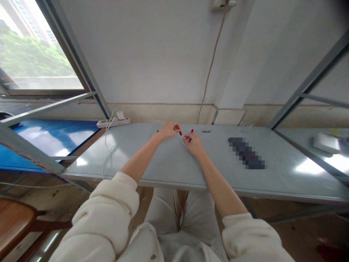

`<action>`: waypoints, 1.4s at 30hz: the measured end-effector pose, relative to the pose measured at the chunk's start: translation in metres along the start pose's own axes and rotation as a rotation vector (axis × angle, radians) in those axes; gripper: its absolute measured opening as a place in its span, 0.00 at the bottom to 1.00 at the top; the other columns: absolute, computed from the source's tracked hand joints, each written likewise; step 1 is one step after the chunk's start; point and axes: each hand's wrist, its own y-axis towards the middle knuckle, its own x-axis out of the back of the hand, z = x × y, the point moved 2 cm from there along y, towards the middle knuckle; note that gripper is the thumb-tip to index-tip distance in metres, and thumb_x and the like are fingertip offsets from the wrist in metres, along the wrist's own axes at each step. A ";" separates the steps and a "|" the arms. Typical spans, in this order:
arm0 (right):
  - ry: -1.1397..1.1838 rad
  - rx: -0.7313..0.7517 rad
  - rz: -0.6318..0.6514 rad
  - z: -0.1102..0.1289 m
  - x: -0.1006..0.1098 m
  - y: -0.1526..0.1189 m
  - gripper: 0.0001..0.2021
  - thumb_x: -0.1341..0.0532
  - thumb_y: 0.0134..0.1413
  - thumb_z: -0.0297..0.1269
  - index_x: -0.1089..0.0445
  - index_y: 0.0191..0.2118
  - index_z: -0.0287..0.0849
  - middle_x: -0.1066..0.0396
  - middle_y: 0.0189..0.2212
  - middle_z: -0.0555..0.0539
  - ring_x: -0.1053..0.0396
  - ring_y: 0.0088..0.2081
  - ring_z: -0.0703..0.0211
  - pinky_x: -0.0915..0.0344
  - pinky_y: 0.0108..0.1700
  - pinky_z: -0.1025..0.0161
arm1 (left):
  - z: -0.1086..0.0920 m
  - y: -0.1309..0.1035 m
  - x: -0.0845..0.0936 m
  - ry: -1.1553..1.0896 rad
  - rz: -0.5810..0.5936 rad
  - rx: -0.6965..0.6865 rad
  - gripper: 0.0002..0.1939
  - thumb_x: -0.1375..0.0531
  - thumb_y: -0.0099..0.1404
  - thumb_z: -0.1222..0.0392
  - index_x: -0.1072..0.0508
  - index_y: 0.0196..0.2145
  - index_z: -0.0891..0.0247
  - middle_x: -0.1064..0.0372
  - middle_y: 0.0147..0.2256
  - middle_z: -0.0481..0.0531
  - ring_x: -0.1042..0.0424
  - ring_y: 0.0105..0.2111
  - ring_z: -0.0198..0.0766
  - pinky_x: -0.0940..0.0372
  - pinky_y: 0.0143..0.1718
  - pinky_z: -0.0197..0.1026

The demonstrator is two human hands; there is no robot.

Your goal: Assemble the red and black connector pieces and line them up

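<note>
Above the grey table (174, 163), my left hand (170, 130) pinches a small red piece (180, 133) that points down to the right from its fingertips. Just to the right, my right hand (193, 141) has its fingers bent together; what they hold, if anything, is too small to name. Another small red piece (192, 130) shows right above the right hand's knuckles; whether it touches the hand I cannot tell. A little farther right, a row of small dark items (206, 131) lies near the table's back edge.
A white power strip (114, 122) with a cable sits at the back left. On the right lies a dark, pixelated object (247, 153). Grey metal posts frame both table ends. A wooden stool (16, 225) stands at the lower left.
</note>
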 end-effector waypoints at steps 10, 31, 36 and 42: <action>-0.016 0.006 0.083 -0.001 -0.004 -0.003 0.07 0.48 0.48 0.32 0.33 0.31 0.40 0.33 0.27 0.47 0.38 0.28 0.64 0.40 0.35 0.65 | 0.029 0.007 0.011 0.565 0.063 0.221 0.03 0.44 0.53 0.65 0.30 0.26 0.63 0.32 0.35 0.56 0.38 0.42 0.44 0.47 0.44 0.50; -0.070 -0.004 0.135 0.002 -0.003 -0.003 0.08 0.49 0.49 0.31 0.33 0.30 0.39 0.33 0.27 0.47 0.38 0.29 0.65 0.42 0.35 0.67 | 0.041 0.001 0.004 0.601 0.085 0.230 0.06 0.45 0.52 0.67 0.30 0.28 0.62 0.32 0.37 0.57 0.38 0.42 0.44 0.48 0.44 0.50; -0.060 0.012 0.133 0.001 -0.003 -0.003 0.08 0.49 0.48 0.31 0.33 0.29 0.40 0.33 0.27 0.47 0.38 0.28 0.65 0.42 0.35 0.67 | 0.040 0.001 0.005 0.601 0.096 0.242 0.06 0.45 0.52 0.67 0.30 0.29 0.63 0.32 0.38 0.57 0.38 0.43 0.44 0.48 0.44 0.51; -0.061 0.016 0.129 0.000 -0.005 -0.003 0.07 0.48 0.48 0.32 0.33 0.29 0.40 0.33 0.26 0.47 0.38 0.28 0.65 0.42 0.34 0.67 | 0.041 0.000 0.007 0.606 0.121 0.254 0.07 0.45 0.52 0.66 0.30 0.30 0.62 0.33 0.39 0.56 0.39 0.43 0.44 0.48 0.44 0.51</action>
